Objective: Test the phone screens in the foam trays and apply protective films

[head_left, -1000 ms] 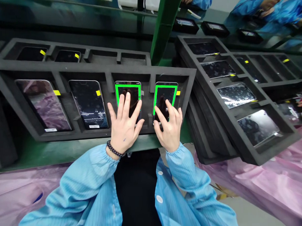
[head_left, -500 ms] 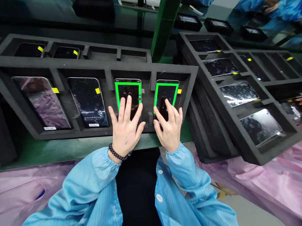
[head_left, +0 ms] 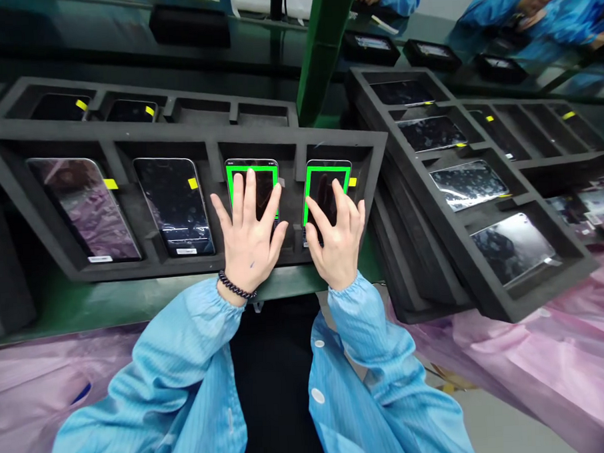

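Phones (head_left: 323, 183), two black rectangles with green-bordered faces, are lying under a wide-fanned left hand (head_left: 249, 237) and a looser, half-curled right hand (head_left: 337, 241).
Neither is gripping; the compartmented black foam tray (head_left: 172, 134) is seemingly keeping them separate and reachable.

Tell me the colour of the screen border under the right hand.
The border is bright green, in the head view.

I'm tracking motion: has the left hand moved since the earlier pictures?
Yes, the left hand moved up, toward the top edge of the phone under it.
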### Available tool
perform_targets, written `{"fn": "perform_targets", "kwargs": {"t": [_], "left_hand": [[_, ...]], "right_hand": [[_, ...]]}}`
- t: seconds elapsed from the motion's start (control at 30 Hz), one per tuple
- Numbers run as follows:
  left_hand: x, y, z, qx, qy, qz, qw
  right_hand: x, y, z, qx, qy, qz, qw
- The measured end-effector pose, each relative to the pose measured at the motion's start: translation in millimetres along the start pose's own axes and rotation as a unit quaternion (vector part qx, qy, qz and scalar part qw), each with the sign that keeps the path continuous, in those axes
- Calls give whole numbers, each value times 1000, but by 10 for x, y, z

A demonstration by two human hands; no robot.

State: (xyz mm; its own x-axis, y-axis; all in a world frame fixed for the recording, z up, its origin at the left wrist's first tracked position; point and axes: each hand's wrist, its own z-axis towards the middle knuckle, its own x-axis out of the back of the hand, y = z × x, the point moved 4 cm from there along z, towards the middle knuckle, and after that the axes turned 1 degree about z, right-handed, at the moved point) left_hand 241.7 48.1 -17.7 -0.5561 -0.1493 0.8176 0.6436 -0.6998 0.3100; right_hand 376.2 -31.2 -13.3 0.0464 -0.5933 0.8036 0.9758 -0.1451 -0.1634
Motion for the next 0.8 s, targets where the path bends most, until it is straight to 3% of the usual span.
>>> {"fn": "perform_targets", "kwargs": {"t": [0.43,0.8], "left_hand": [[7,23,-441,-38,-17,36,998],[58,56,-748,-86,-61,56,993]], "right_hand": [[-7,26,-489,32,-26,21,999],[55,7,-557,57,-5,27,998]]}}
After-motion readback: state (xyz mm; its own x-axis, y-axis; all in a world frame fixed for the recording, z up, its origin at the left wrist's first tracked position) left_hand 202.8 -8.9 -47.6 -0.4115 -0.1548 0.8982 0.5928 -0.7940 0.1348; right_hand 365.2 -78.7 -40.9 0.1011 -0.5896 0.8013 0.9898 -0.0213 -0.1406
